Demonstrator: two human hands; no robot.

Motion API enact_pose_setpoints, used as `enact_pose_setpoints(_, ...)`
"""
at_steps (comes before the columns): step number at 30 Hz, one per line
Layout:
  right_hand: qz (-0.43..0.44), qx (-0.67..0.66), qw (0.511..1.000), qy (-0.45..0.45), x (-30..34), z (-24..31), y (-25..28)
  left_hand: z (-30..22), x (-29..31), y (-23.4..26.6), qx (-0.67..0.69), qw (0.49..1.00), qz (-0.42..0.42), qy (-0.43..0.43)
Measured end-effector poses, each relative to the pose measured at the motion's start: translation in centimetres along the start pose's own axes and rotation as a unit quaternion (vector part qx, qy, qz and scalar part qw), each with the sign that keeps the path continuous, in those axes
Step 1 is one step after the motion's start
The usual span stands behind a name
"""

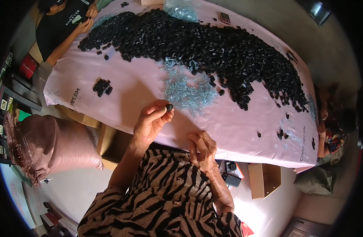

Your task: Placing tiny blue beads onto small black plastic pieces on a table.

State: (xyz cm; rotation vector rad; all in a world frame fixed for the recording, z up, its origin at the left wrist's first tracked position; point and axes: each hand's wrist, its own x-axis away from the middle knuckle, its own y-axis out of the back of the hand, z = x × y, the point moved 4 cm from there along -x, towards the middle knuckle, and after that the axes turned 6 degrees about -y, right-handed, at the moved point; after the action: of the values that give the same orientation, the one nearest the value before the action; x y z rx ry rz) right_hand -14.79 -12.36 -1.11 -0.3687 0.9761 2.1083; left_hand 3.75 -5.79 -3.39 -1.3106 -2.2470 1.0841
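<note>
Above the near edge of the pink-covered table, my left hand [152, 120] pinches a small round black plastic piece [169, 107] between thumb and fingers. Close to the table edge, my right hand [203, 150] is curled with its fingers bent inward; whether something tiny sits in them is hidden. Just beyond my left hand spreads a patch of small shiny clear-blue pieces [187, 93], too fine to name. Behind it, a long heap of small black plastic pieces [197, 43] stretches across the table. A small cluster of black pieces [102, 87] lies to the left.
A person [67, 27] works at the far left; another person's arm [323, 114] shows at the right edge. A clear bag [181, 10] and a phone-like device [225, 18] lie at the back. Beside the table stand a stuffed sack [63, 142] and an open cardboard box [264, 179].
</note>
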Motion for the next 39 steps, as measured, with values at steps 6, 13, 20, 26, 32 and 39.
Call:
enact_pose_setpoints(6,0.029,-0.009,1.0,0.005,-0.1,-0.1,0.1,0.1,0.0,0.3,0.015,1.0,-0.007,0.001)
enact_pose_setpoints(13,0.016,-0.153,0.987,-0.049,-1.2,-4.1,3.1,0.1,0.3,0.6,0.014,1.0,0.011,-0.003)
enact_pose_setpoints(20,-0.117,0.225,0.96,-0.114,-6.9,-7.8,10.2,0.0,0.1,0.0,0.002,1.0,0.01,-0.011)
enact_pose_setpoints(26,-0.051,0.333,0.936,-0.1,-8.6,-8.8,10.4,0.1,0.0,0.0,0.001,1.0,0.01,-0.009)
enact_pose_setpoints(32,-0.047,0.282,0.956,-0.063,-6.3,-8.2,8.8,0.0,0.3,-0.2,-0.006,1.0,0.0,-0.002)
enact_pose_setpoints(39,-0.089,0.269,0.956,-0.07,-4.1,-8.9,9.3,0.0,0.3,-0.2,-0.009,1.0,-0.001,-0.001)
